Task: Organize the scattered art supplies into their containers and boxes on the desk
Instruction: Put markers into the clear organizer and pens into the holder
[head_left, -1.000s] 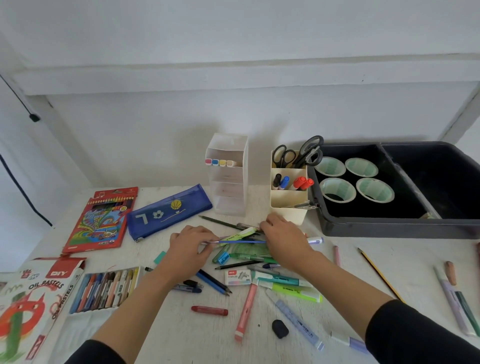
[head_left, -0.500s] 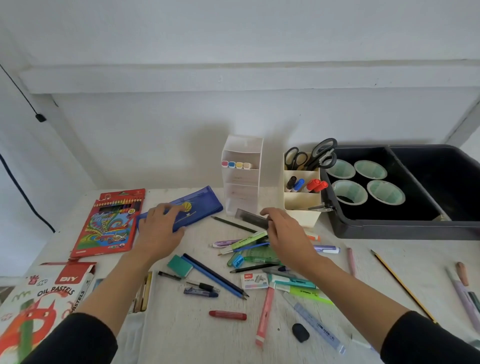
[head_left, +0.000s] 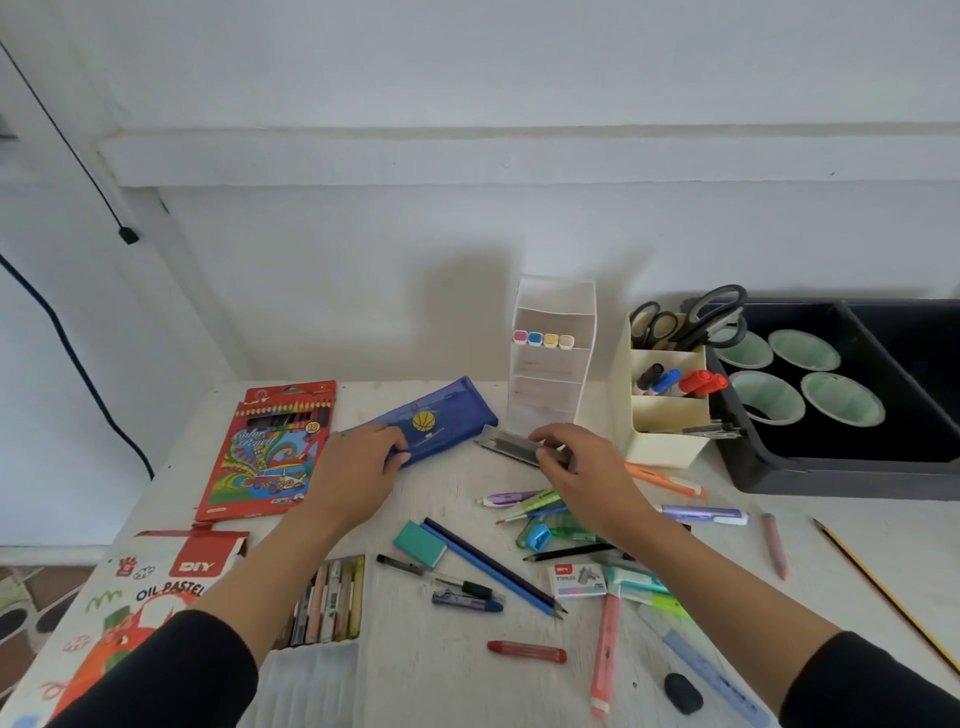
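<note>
Oil pastel box (head_left: 156, 571): sliced off by the left and bottom edges, and a black sleeve swallows the end of its lettering.
Pastel sticks (head_left: 337, 597): the left forearm lies across the row, so its left side is out of sight.
Blue pencil case (head_left: 447, 415): left end buried under the left hand (head_left: 358, 467).
Grey case (head_left: 511, 447): right end lost under the right hand (head_left: 582, 467); contents too dim to name.
Pen pile (head_left: 540, 509): partly under the right wrist.
Black tray (head_left: 831, 467): runs off the right edge.
Yellow pencil (head_left: 883, 592): its near end exits at the right edge.
</note>
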